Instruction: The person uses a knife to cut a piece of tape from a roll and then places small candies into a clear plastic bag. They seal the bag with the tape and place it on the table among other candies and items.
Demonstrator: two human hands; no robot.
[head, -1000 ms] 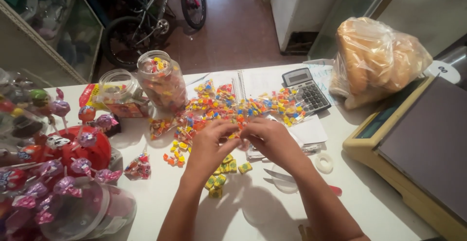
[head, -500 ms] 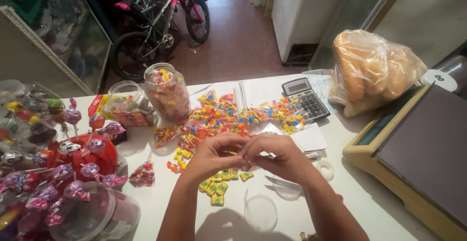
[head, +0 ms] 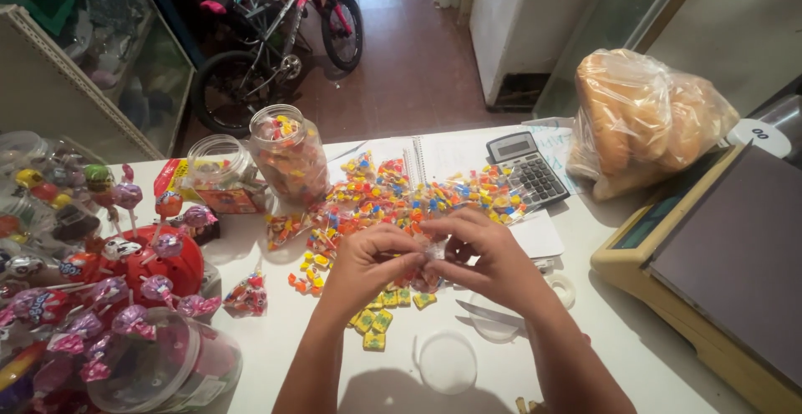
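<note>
My left hand (head: 365,262) and my right hand (head: 486,257) meet at the middle of the white table (head: 334,372). Together they pinch a small clear plastic bag (head: 432,251) between the fingertips. What is inside the bag is hidden by my fingers. Just beyond the hands lies a wide pile of small wrapped candies (head: 401,201) in red, yellow and blue. Several yellow-green candies (head: 378,324) lie below my left wrist. A small filled candy bag (head: 246,295) rests to the left.
A tall candy jar (head: 288,153) and a shorter jar (head: 215,170) stand at the back left. Lollipops on a red stand (head: 154,268) crowd the left. Calculator (head: 528,167), notebook (head: 447,157), bagged bread (head: 643,121), scale (head: 718,264), knife (head: 489,314), tape roll (head: 564,290), clear lid (head: 447,362).
My hands have drawn slightly nearer to me while working the small bag between the fingertips. The view has tilted, so the table contents sit lower in frame.
</note>
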